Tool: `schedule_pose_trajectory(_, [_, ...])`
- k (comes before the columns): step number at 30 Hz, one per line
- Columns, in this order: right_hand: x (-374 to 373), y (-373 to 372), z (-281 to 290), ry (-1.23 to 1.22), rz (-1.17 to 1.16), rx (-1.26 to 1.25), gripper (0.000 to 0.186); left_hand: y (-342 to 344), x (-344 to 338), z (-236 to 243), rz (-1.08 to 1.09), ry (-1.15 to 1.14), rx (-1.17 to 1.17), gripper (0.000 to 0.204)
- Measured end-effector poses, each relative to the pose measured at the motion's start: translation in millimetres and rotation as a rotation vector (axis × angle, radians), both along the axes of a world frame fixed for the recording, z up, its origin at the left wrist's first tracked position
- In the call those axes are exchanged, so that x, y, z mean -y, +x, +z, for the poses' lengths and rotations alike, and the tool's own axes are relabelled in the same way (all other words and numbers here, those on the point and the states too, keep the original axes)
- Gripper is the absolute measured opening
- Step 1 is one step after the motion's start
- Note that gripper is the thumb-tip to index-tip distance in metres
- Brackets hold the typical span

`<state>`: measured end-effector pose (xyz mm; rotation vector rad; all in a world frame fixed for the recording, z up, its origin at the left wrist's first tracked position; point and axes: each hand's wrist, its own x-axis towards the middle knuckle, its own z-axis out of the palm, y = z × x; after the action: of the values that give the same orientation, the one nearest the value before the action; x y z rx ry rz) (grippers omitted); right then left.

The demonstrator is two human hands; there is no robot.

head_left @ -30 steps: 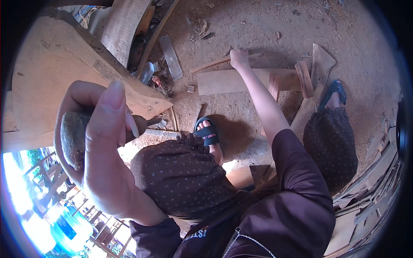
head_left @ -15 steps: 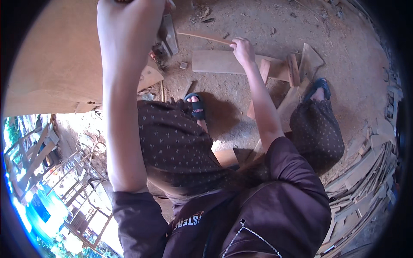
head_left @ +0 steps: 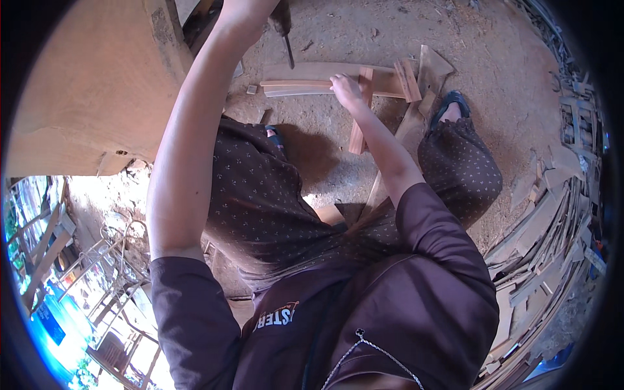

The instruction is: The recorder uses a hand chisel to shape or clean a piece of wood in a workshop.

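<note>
Left hand (head_left: 251, 10) clasps a tool (head_left: 288, 51) by its handle (head_left: 280, 18); right hand (head_left: 347, 90) pinches a wood strip (head_left: 296, 84) over a board (head_left: 318, 68), apparently steadying it.

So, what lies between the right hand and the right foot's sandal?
In the head view, from the right hand outward: a reddish slat, part of a wide board, a shorter slat, then more boards.

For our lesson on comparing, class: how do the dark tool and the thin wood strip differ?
The tool has a thick end and narrow shaft; the strip looks evenly slim. The tool points down the picture; the strip runs across it. Both are hand-held.
</note>
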<state>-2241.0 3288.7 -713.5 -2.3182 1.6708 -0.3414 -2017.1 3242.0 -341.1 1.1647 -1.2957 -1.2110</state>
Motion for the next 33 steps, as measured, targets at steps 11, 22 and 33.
schedule_pose_trajectory(11, [-18.3, -1.1, 14.3, 0.030, -0.070, -0.391, 0.019, -13.1, -12.3, -13.6, -0.096, 0.014, 0.085, 0.033])
schedule_pose_trajectory(22, [3.0, -0.5, 19.3, 0.128, -0.118, -0.399, 0.021, -23.0, 9.2, -116.4, -0.494, 0.349, 0.549, 0.057])
schedule_pose_trajectory(33, [-97.1, -57.8, 9.9, -0.379, -0.927, 0.371, 0.012, -53.3, -10.0, -220.5, 0.230, 0.595, -0.445, 0.015])
